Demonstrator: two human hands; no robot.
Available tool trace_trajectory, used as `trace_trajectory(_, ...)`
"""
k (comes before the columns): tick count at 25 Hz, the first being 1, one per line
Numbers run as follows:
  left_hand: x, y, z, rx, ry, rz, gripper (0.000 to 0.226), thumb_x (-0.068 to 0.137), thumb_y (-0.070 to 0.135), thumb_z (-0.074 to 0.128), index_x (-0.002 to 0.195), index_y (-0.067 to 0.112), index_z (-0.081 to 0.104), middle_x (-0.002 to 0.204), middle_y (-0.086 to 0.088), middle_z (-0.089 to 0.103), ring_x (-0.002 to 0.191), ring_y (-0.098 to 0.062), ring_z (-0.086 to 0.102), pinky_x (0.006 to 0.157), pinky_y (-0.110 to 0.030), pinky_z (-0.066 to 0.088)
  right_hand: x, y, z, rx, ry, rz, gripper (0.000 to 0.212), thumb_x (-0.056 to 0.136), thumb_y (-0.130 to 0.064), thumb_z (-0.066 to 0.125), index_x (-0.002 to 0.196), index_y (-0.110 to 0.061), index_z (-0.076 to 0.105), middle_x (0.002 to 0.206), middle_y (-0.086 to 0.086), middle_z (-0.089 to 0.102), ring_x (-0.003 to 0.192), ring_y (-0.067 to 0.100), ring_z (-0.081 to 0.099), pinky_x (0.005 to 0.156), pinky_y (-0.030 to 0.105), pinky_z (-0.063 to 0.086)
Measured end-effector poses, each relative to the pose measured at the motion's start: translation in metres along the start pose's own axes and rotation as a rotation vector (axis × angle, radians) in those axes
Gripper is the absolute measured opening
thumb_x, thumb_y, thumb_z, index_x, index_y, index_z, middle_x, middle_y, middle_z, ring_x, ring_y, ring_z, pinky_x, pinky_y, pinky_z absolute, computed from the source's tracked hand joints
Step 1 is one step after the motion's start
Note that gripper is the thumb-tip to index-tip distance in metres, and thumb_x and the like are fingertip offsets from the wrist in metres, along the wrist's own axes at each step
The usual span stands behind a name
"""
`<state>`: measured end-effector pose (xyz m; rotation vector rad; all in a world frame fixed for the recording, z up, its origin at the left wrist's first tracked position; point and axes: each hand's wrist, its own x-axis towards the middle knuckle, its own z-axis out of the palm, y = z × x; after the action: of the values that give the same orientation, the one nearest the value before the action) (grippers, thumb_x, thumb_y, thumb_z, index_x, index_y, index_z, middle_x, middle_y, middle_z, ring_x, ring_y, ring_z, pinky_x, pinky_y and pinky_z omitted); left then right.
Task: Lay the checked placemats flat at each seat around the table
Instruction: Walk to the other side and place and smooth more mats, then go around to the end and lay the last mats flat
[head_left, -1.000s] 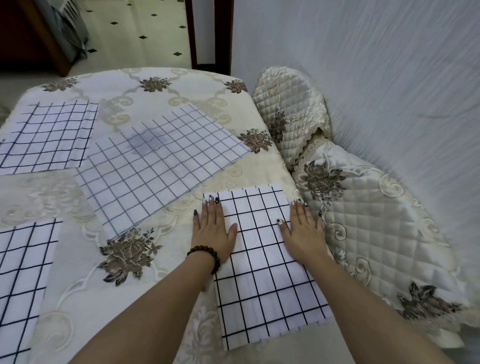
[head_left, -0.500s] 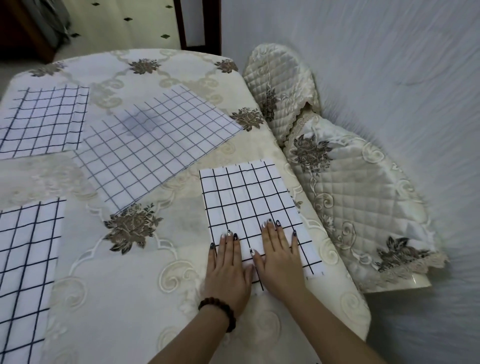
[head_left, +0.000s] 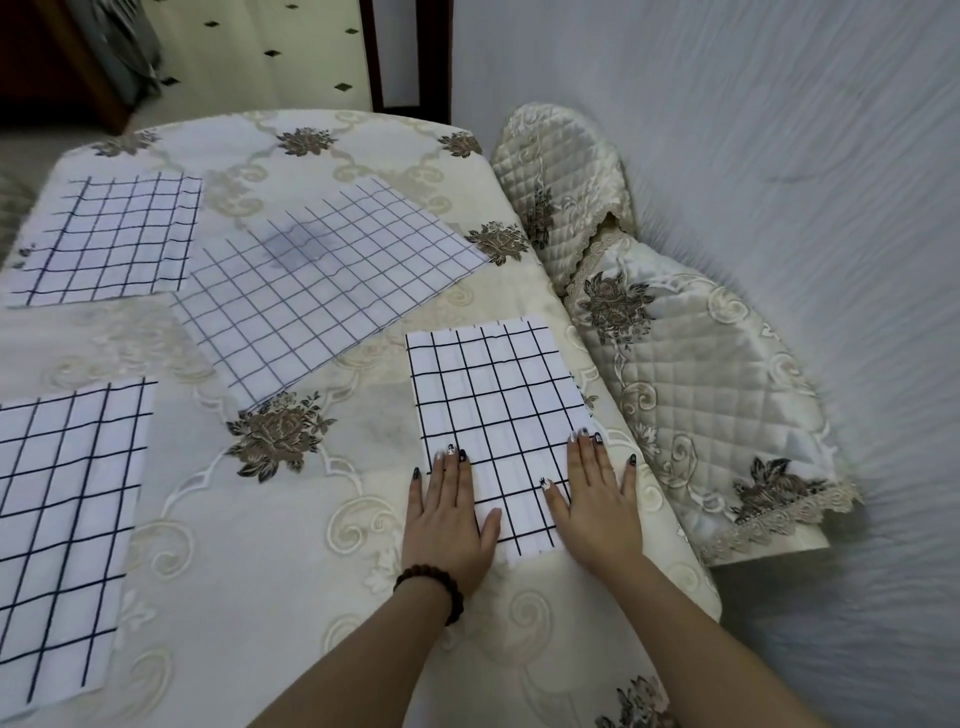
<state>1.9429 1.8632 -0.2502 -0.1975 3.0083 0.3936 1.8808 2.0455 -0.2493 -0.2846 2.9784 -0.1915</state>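
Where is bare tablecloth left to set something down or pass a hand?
Widest free patch: tablecloth between the near-left placemat and the near-right placemat under the left hand and right hand. A bare band runs along the far edge beyond the centre placemat. Crowded: the far-left placemat and centre one almost touch at their corners.

Reads as matt, thin cloth: checked placemat, centre. Embroidered, faintly sheeny fabric: tablecloth. Glossy quilted satin: chair cover, right.
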Motion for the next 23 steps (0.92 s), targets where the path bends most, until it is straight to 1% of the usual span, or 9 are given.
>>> trace_trajectory(2,-0.003,-0.005,-0.012,-0.308,0.035,-0.018,0.069,0.093,0.050,0.018,0.151,0.013,0.012,0.159,0.001,0.007,0.147,-0.014,0.003,0.118,-0.033,-0.002,0.000,0.002,-0.009,0.162,-0.020,-0.018,0.075,0.085,-0.056,0.004,0.150,-0.019,-0.003,0.153,-0.012,-0.010,0.143,0.004,-0.010,0.115,0.039,-0.015)
trace_trajectory(5,-0.015,-0.016,-0.057,-0.988,0.109,-0.238,0.045,0.097,0.032,0.046,0.139,0.017,0.043,0.146,0.000,0.042,0.136,-0.016,0.036,0.110,-0.030,0.029,-0.006,-0.006,-0.040,0.737,0.016,0.097,0.053,0.099,-0.034,0.029,0.146,-0.011,0.027,0.153,-0.001,0.027,0.144,0.014,0.017,0.117,0.029,0.008)
trace_trajectory(7,-0.024,-0.033,-0.084,-1.307,0.138,-0.355,0.027,0.097,0.023,0.048,0.122,0.017,0.057,0.128,-0.005,0.059,0.123,-0.020,0.052,0.103,-0.032,0.039,-0.014,-0.022,-0.065,1.132,0.046,0.223,0.036,0.100,-0.020,0.036,0.131,-0.010,0.051,0.133,0.003,0.053,0.131,0.017,0.043,0.108,0.027,0.028)
trace_trajectory(9,-0.041,-0.055,-0.106,-1.474,0.155,-0.381,0.025,0.098,0.021,0.044,0.112,0.013,0.064,0.114,-0.008,0.067,0.113,-0.025,0.060,0.101,-0.041,0.044,-0.026,-0.041,-0.086,1.362,0.063,0.247,0.032,0.100,-0.019,0.035,0.115,-0.011,0.063,0.118,0.006,0.064,0.114,0.018,0.057,0.104,0.032,0.038)
trace_trajectory(12,-0.081,-0.088,-0.136,-1.580,0.244,-0.370,0.030,0.094,0.030,0.049,0.103,0.009,0.068,0.104,-0.011,0.072,0.106,-0.035,0.064,0.092,-0.045,0.050,-0.047,-0.070,-0.104,1.548,0.062,0.182,0.036,0.101,-0.022,0.032,0.103,-0.014,0.067,0.107,0.009,0.069,0.106,0.023,0.063,0.097,0.038,0.046)
trace_trajectory(15,-0.130,-0.123,-0.159,-1.537,0.455,-0.350,0.072,0.065,0.064,0.067,0.104,0.003,0.065,0.101,-0.013,0.072,0.093,-0.026,0.069,0.080,-0.032,0.057,-0.060,-0.103,-0.105,1.583,0.008,0.092,0.035,0.095,-0.034,0.041,0.101,-0.013,0.068,0.101,0.010,0.071,0.099,0.024,0.066,0.090,0.038,0.049)
trace_trajectory(18,-0.177,-0.157,-0.167,-1.528,0.704,-0.468,0.034,0.092,0.034,0.048,0.099,0.007,0.066,0.104,-0.025,0.068,0.090,-0.026,0.069,0.073,-0.025,0.057,-0.063,-0.153,-0.098,1.506,-0.127,-0.019,0.042,0.083,-0.047,0.048,0.100,-0.015,0.069,0.099,0.011,0.071,0.097,0.025,0.066,0.084,0.034,0.051)
trace_trajectory(20,-0.211,-0.182,-0.162,-1.480,0.859,-0.595,0.029,0.090,0.029,0.047,0.098,0.007,0.065,0.103,-0.026,0.067,0.092,-0.030,0.067,0.072,-0.024,0.057,-0.064,-0.198,-0.086,1.454,-0.259,-0.109,0.029,0.095,-0.030,0.046,0.099,-0.012,0.069,0.098,0.013,0.071,0.098,0.029,0.066,0.078,0.028,0.052)
trace_trajectory(23,-0.268,-0.213,-0.154,-1.483,1.073,-0.750,0.032,0.099,0.020,0.036,0.099,0.006,0.064,0.103,-0.025,0.066,0.092,-0.031,0.066,0.071,-0.024,0.057,-0.083,-0.273,-0.075,1.430,-0.443,-0.221,0.031,0.099,-0.016,0.039,0.099,-0.006,0.068,0.098,0.017,0.069,0.095,0.032,0.064,0.069,0.020,0.053)
